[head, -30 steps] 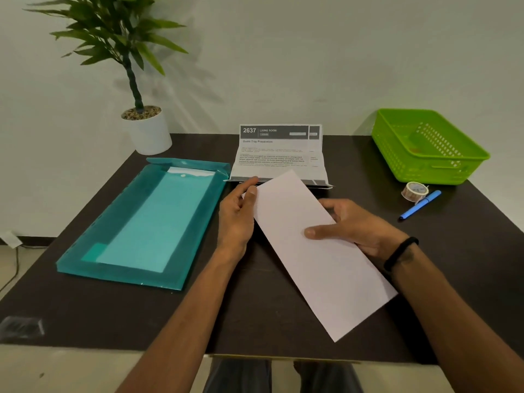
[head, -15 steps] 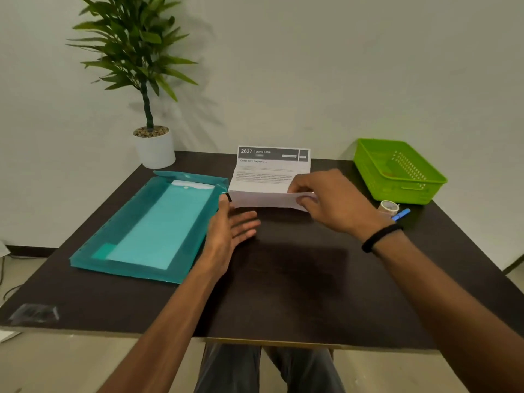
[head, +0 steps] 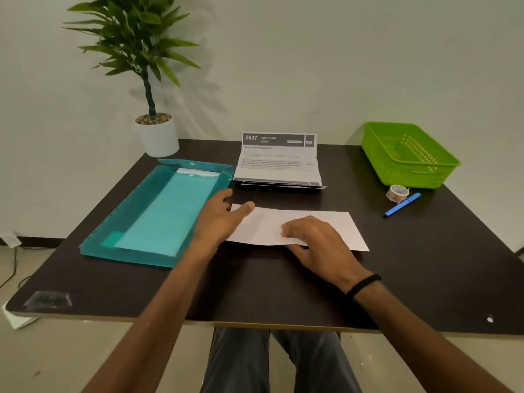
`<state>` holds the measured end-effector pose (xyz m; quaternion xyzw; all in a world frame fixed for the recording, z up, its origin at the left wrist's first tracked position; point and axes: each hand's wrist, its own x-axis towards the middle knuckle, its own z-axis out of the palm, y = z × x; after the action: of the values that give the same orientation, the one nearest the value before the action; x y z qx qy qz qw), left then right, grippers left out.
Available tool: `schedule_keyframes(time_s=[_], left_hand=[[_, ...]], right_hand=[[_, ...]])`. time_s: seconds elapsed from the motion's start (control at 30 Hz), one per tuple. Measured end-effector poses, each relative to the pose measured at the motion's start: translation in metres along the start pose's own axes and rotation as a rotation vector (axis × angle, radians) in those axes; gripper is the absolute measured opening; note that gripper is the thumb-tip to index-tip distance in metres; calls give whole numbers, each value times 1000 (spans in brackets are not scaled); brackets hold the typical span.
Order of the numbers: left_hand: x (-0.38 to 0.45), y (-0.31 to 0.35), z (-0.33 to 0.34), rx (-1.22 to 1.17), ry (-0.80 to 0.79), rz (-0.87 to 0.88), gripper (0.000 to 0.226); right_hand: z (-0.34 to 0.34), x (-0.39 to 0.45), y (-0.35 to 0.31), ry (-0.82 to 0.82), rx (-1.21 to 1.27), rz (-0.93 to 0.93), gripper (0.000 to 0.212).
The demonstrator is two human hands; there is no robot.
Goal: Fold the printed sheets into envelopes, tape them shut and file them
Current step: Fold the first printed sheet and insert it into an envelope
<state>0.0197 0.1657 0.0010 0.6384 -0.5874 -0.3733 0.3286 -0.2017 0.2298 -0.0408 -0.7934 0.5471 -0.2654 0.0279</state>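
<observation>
Your folded sheet (head: 300, 228) lies flat and white, blank side up, crosswise on the dark table (head: 255, 293) in front of you. Your right hand (head: 317, 245) presses its near edge with fingers bent down onto it; your left hand (head: 218, 219) lies relaxed on its left end, thumb on the corner. Beyond stands the stack of printed sheets (head: 279, 160), beside the teal folder (head: 158, 214).
</observation>
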Motion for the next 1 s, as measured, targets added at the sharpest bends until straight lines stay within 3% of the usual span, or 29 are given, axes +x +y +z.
schedule_keyframes(time_s=[0.1, 0.23, 0.37, 0.67, 0.93, 1.0], left_hand=[[-10, -3, 12, 397, 151, 309, 67], [-15, -14, 41, 451, -21, 473, 53], [-16, -22, 63, 553, -119, 452, 50], [-20, -29, 67, 682, -65, 481, 52], [-17, -28, 63, 718, -106, 466, 56], [-16, -30, 60, 720, -123, 457, 58]], right_hand=[[-1, -1, -4, -10, 61, 46, 35], [-2, -4, -4, -58, 121, 93, 43], [-4, -7, -1, -72, 184, 103, 43], [-6, -5, 9, -33, 302, 171, 24], [-17, -7, 20, -22, 291, 250, 23], [-25, -7, 30, 47, 318, 326, 19]])
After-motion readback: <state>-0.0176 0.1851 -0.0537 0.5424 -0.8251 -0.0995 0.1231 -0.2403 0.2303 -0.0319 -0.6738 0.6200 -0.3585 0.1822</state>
